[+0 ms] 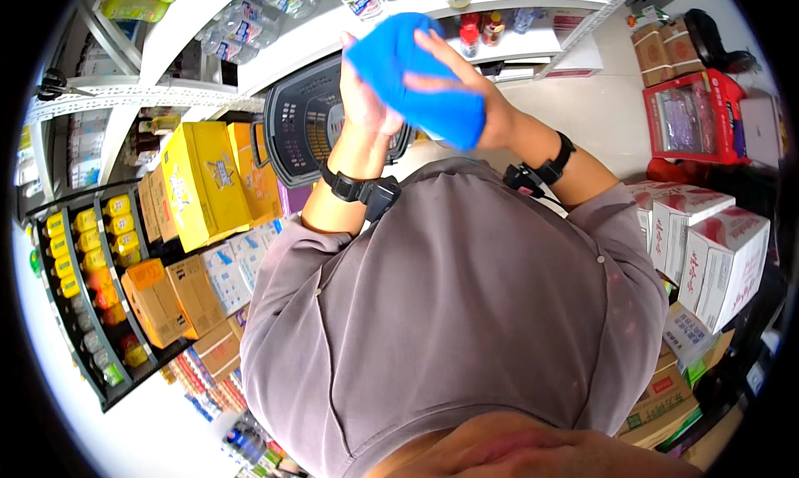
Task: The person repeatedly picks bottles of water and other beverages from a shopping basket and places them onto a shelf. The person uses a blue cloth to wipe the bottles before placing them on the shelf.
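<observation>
Both of my hands are raised at the top centre of the head view, around a blue cloth (pixel 418 78). My left hand (pixel 365 97) has its palm and thumb against one side of the folded cloth. On the other side, the fingers of my right hand (pixel 480 97) grip it, some lying over its surface. Under the cloth and my left hand stands a dark grey plastic basket (pixel 299 122) with slotted walls. A small piece of something clear shows below the cloth, too hidden to name.
A white shelf (pixel 524 4) with plastic bottles (pixel 362 0) runs close beyond my hands. Yellow cartons (pixel 206 181) and a drinks rack (pixel 93 247) stand on one side. White cartons (pixel 724 266) and a red box (pixel 693 119) stand on the other. Scissors (pixel 59 86) lie on a metal rail.
</observation>
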